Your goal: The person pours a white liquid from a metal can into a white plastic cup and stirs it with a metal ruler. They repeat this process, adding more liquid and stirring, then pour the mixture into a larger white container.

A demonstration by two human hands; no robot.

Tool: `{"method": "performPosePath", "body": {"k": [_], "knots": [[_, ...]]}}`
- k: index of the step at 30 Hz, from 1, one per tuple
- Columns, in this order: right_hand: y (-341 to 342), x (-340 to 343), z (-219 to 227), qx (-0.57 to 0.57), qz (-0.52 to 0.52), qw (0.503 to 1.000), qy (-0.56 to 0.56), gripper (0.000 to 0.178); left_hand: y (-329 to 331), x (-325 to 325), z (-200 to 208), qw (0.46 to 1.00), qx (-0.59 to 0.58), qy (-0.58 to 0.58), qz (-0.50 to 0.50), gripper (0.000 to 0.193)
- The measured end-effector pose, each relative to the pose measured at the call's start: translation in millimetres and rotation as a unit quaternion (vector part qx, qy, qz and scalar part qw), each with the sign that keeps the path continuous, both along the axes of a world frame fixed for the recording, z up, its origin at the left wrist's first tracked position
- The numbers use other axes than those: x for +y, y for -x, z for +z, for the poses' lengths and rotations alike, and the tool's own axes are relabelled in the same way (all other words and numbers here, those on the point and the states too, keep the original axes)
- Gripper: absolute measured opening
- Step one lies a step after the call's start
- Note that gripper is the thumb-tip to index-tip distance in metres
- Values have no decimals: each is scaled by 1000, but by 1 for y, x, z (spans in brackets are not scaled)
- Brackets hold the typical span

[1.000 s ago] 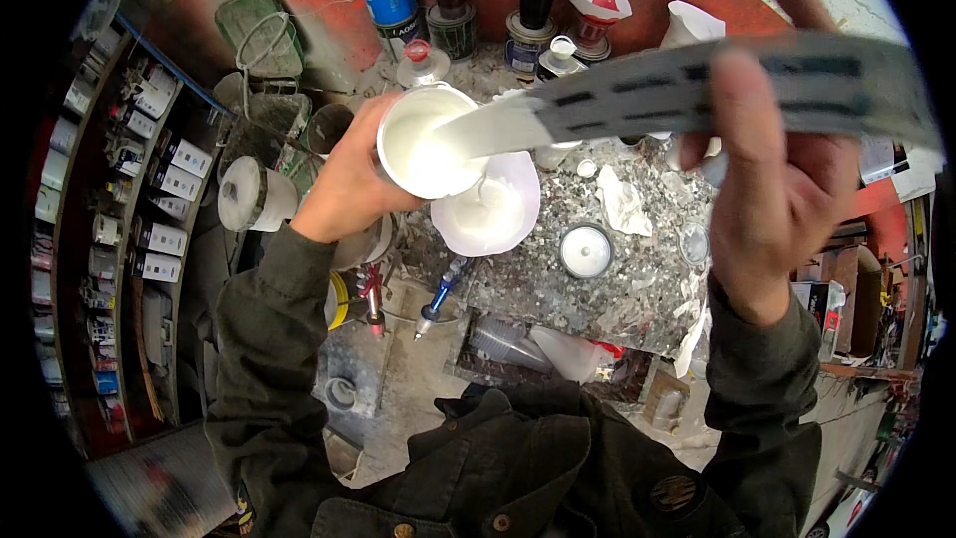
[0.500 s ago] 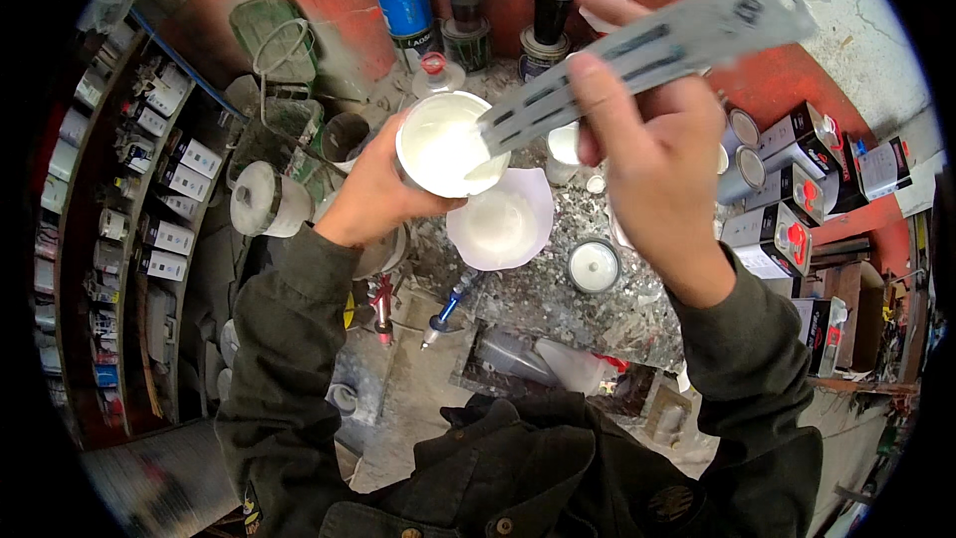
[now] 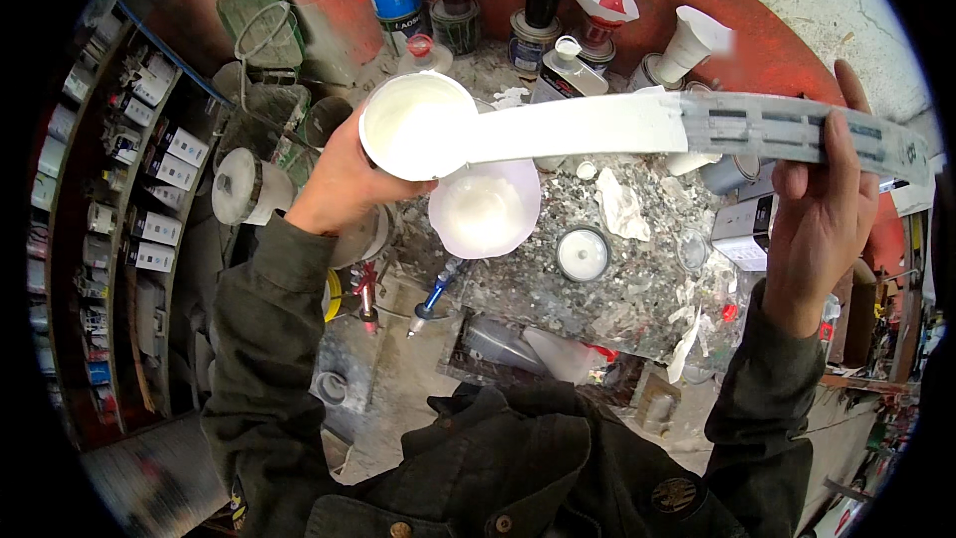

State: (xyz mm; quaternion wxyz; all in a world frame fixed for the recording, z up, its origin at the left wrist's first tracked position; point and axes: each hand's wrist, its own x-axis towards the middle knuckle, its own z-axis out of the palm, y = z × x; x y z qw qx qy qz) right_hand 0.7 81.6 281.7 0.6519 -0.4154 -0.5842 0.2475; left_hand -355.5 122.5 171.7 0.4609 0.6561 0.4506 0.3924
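Observation:
My left hand (image 3: pixel 337 174) is wrapped round a white cup (image 3: pixel 410 83) with white paint in it, raised above the workbench. In my right hand (image 3: pixel 819 214), a long, flat, slotted paint stirring stick (image 3: pixel 578 128) is gripped by its bare grey end. White paint coats the other half of the stick, whose tip lies at the cup's right rim. The stick is nearly level. Just below the cup, a pale paper strainer cone (image 3: pixel 528 224) with white liquid in it stands on the bench.
Paint cans topped with paper strainers (image 3: pixel 543 10) line the back of the stained workbench (image 3: pixel 637 279). A small round tin (image 3: pixel 583 254) and crumpled paper (image 3: pixel 621 204) lie on it. Two spray guns (image 3: pixel 428 304) hang at the front edge. Shelves (image 3: pixel 129 229) stand at left.
My right hand has moved right and down, drawing the stick out of the cup until it lies nearly level. Its painted half now shows. The cup has shifted slightly left and up.

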Motion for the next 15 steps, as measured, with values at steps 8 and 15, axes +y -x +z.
{"method": "performPosePath", "body": {"k": [8, 15], "knots": [[8, -15, -28, -48, -8, 999, 13, 48, 10, -6, 2, 1000, 7, -21, 23, 87], [18, -14, -43, -96, -4, 995, -30, 53, 7, -7, 3, 999, 9, -29, 22, 88]]}}
